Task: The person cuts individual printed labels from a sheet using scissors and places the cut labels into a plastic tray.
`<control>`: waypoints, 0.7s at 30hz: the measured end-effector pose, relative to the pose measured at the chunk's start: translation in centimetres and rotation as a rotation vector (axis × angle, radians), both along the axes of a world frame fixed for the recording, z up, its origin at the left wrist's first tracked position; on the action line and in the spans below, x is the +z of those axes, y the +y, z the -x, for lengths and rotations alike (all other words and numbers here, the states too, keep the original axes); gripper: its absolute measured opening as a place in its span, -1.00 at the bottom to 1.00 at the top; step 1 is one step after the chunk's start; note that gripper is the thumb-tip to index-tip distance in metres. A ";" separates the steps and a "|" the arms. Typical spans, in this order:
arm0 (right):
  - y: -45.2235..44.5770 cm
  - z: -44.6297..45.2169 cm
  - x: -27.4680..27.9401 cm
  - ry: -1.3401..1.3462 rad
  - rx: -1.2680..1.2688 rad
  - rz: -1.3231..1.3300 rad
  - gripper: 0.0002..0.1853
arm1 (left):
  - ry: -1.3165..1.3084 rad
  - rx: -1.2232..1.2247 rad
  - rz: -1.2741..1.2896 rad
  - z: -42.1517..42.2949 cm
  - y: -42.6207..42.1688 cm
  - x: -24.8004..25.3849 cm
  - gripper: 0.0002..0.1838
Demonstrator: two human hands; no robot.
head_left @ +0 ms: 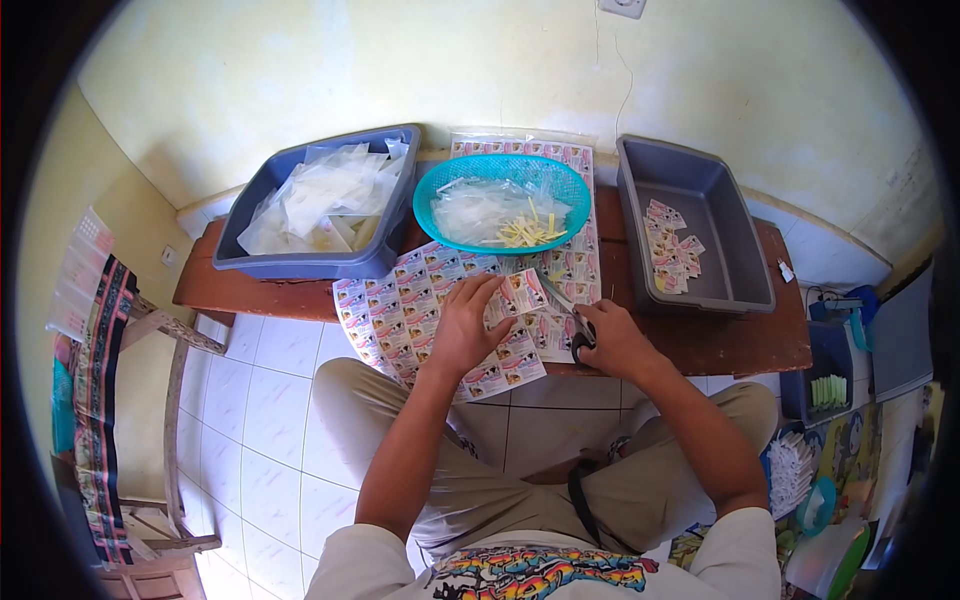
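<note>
Step in hand, apparently: cutting a printed sheet (405, 297) on the bench (785, 338), centre of frame. Left hand (463, 328) pinches a label piece (523, 294); right hand (618, 342) grips scissors (556, 291), blades beside it. Clean cutting calls for steady paper, aligned blades.

Tiled, home-like room (240, 400), wooden bench (725, 345)

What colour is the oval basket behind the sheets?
Turquoise basket, seen best in the head view.
</note>
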State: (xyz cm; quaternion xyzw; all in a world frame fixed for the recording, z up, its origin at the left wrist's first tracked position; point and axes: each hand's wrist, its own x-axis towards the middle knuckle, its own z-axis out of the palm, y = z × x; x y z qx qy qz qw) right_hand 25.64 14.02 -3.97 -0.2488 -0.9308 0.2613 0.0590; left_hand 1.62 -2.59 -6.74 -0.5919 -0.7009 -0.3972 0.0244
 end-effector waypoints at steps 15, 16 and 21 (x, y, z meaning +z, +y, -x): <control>-2.0 -4.0 4.2 0.092 -0.059 0.128 0.10 | 0.020 0.080 -0.086 0.1 -0.1 1.7 -0.29; -2.3 -4.1 4.7 0.094 -0.066 0.164 0.12 | 0.013 0.085 -0.088 0.1 -0.2 1.6 -0.29; -2.9 -4.3 4.4 0.179 -0.022 0.304 0.13 | 0.045 0.113 -0.098 -0.2 0.1 1.8 -0.30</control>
